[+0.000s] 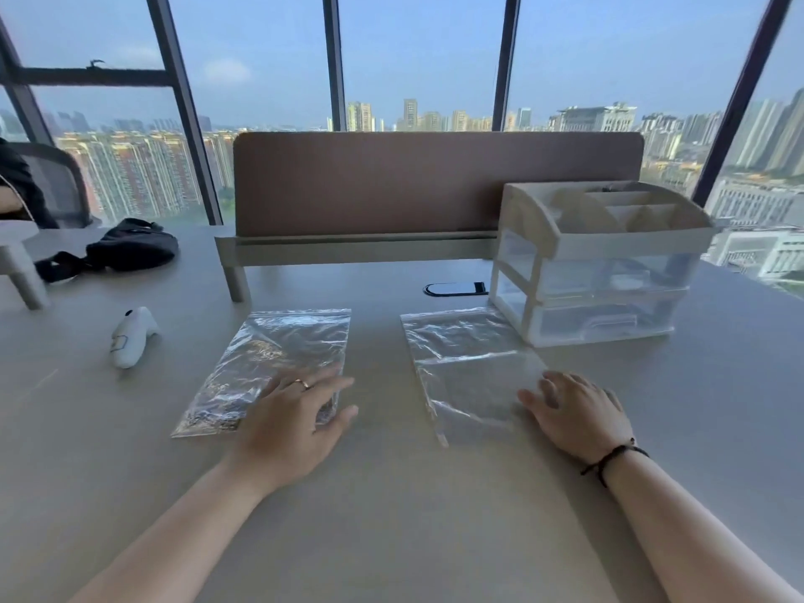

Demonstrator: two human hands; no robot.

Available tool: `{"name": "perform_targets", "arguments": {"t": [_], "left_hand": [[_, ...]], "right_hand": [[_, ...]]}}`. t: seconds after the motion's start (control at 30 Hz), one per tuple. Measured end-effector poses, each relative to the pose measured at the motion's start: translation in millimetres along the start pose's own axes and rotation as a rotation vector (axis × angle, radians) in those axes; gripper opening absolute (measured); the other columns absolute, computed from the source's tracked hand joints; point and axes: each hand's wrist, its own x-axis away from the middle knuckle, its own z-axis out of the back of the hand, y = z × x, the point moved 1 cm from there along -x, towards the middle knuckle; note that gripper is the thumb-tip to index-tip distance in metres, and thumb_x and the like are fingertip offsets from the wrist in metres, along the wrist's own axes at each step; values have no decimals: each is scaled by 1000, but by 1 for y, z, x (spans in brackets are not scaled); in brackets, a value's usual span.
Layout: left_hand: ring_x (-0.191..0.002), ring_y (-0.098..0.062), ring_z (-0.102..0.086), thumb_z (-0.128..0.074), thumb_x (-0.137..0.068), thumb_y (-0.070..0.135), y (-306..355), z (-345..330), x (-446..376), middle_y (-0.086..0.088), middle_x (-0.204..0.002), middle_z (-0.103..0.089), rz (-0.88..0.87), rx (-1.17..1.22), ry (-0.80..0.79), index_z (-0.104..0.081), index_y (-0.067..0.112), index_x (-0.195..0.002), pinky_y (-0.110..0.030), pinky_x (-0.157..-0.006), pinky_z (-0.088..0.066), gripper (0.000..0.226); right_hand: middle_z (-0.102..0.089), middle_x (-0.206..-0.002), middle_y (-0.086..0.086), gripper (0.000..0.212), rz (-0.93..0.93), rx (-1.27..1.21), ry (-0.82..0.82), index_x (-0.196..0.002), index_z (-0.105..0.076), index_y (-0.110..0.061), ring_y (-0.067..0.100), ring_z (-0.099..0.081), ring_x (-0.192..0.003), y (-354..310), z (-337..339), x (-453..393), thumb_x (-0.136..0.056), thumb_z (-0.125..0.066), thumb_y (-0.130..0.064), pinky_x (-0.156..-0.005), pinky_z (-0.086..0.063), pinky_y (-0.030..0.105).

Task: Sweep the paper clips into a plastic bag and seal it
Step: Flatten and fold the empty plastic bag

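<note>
Both hands lie flat with fingers straight, gripping nothing: the left hand (290,422) on the near corner of the left plastic bag (269,367), the right hand (576,413) on the empty bag (467,374). The risk, I'd say: thin film sliding under a palm and spilling clips. The paper clips (261,354) glint inside the crinkled left bag, its seal unclear. Beyond stands a drawer organizer (600,258).

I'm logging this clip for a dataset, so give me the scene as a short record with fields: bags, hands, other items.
left bag: clear plastic bag, flat on desk, paper clips inside
right bag: clear plastic bag, flat, looks empty
left hand: fingers straight, resting on left bag
right hand: flat on right bag's near corner
other: drawer organizer, white controller, black pouch
</note>
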Motion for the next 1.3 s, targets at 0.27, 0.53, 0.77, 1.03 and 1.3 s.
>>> {"name": "perform_targets", "arguments": {"t": [0.27, 0.53, 0.77, 1.03, 1.3], "left_hand": [[-107, -4, -60, -56, -71, 80, 93, -52, -28, 25, -121, -58, -169, 259, -370, -68, 45, -115, -32, -102, -45, 58], [-89, -6, -65, -64, -83, 55, 85, -58, -38, 18, -95, -70, -132, 246, -190, -77, 33, -95, -35, -80, -56, 28], [-70, -7, -58, -62, -94, 36, 74, -56, -35, 15, -71, -62, -53, 236, -32, -64, 29, -88, -31, -65, -50, 10], [-85, 8, -65, -67, -88, 40, 72, -35, -28, 19, -89, -70, 23, 553, 27, -67, 21, -95, -5, -71, -44, 21], [-89, -4, -71, -86, -76, 16, 58, -35, -28, 16, -97, -76, 41, 485, 9, -73, 33, -103, -14, -76, -54, 34]], "right_hand": [[-61, -129, -7, 53, 87, -5, -13, -114, -61, -34, 19, -51, -126, -10, -6, 7, -82, -44, -74, -107, -34, 36], [-50, -141, -13, 70, 174, -32, -101, -126, -52, -43, 16, -36, -138, -20, -1, 9, -73, -38, -87, -115, -22, 37], [-42, -148, -15, 93, 295, -71, -195, -140, -40, -47, 12, -35, -139, -25, 4, 14, -59, -54, -90, -117, -19, 33], [-62, -130, -5, 20, 312, -389, 2, -108, -76, -28, 14, -61, -116, -25, -1, 9, -92, -63, -27, -92, -43, 23], [-76, -79, -16, 23, 211, -751, 35, -81, -76, -33, 7, -69, -77, -20, 7, 9, -87, -68, -12, -69, -48, 21]]}}
